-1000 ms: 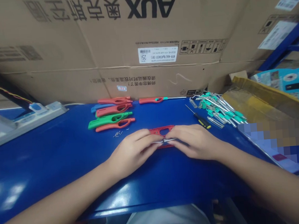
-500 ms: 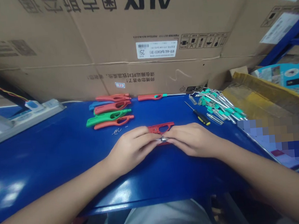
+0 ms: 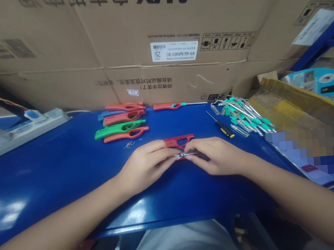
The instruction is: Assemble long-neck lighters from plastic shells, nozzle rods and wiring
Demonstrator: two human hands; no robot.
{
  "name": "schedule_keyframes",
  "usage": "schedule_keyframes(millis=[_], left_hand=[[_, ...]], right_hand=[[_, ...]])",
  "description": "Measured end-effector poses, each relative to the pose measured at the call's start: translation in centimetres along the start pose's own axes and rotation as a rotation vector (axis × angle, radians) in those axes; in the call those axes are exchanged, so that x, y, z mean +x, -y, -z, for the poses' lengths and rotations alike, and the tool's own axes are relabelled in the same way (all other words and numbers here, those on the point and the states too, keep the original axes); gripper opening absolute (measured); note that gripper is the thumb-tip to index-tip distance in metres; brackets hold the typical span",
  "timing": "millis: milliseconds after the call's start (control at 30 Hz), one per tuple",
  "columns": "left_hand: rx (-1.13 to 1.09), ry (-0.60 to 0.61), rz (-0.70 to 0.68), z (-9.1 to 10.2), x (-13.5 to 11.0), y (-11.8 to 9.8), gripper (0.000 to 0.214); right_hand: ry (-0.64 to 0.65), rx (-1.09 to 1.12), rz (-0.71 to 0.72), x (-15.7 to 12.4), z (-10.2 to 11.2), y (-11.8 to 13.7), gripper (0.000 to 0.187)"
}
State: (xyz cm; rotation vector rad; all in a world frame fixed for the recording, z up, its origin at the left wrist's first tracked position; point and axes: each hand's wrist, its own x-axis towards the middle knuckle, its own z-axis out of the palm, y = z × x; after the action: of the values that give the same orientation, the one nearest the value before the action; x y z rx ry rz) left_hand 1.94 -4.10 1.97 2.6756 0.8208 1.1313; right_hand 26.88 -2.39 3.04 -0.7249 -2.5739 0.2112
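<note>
My left hand (image 3: 148,163) is closed, pinching a thin silvery metal part (image 3: 183,154) between thumb and fingers. The metal part's right end runs in between the curled fingers and thumb of my right hand (image 3: 220,155), which closes loosely about it. Its exact kind is too small to tell. Just behind the fingertips a red lighter handle shell (image 3: 180,141) lies on the blue table; my hands cover part of it.
Several coloured lighter handles (image 3: 123,117) lie back left, near small screws (image 3: 130,144). A red lighter (image 3: 167,106) with a metal tube lies at the back. To the right are a screwdriver (image 3: 225,129), metal tubes with green parts (image 3: 243,115) and a carton (image 3: 301,110). A power strip (image 3: 25,130) stands left.
The fingertips of my right hand have parted a little, so more of the silvery metal part shows between them. My left hand keeps its pinch in about the same place.
</note>
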Motion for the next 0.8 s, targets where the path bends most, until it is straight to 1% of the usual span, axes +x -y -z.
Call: schedule_keyframes(millis=[333,533,800], left_hand=[[0.004,-0.017,-0.046,0.02,0.03,-0.10,0.013],[-0.058,-0.018,0.025,0.25,0.17,-0.46,0.013],[-0.140,-0.039,0.051,0.24,0.23,-0.61,0.012]], right_hand=[[0.017,-0.030,0.086,-0.09,-0.03,-0.32,0.019],[-0.011,-0.046,0.121,-0.03,0.01,-0.27,0.020],[-0.042,-0.083,0.163,-0.05,0.15,-0.13,0.018]])
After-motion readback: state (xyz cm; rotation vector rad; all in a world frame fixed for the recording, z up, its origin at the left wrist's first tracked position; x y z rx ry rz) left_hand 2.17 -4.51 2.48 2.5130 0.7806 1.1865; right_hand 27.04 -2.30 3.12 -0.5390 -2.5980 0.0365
